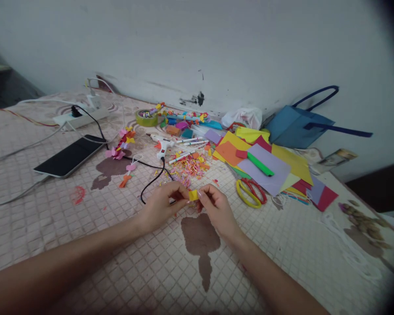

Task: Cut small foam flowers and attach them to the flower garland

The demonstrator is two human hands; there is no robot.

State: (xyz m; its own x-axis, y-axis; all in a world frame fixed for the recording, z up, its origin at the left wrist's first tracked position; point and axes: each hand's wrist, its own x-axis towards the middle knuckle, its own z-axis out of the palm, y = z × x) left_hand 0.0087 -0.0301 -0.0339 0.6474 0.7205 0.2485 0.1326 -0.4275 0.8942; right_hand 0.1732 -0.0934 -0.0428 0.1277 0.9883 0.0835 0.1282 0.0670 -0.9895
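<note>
Between my fingertips is a small piece of yellow paper (193, 195). My left hand (166, 205) pinches its left edge, and my right hand (216, 208) grips the right edge with thumb and fingers. Both hands hover low over the patterned tablecloth (118, 262). Just beyond them lies a heap of colourful paper scraps (187, 168). To the right of my right hand are scissors with yellow handles (248, 194) and another pair with red handles (258, 190). A white glue gun (162, 146) lies behind my left hand, its black cord curving toward that wrist.
Coloured paper sheets (265, 168) spread at the right, before a blue bag (297, 127). On the left are a tablet (70, 155), a power strip (82, 117) and loose cables. A paper-flower strand (121, 144), green tape (146, 118) and white string (351, 249) also lie there.
</note>
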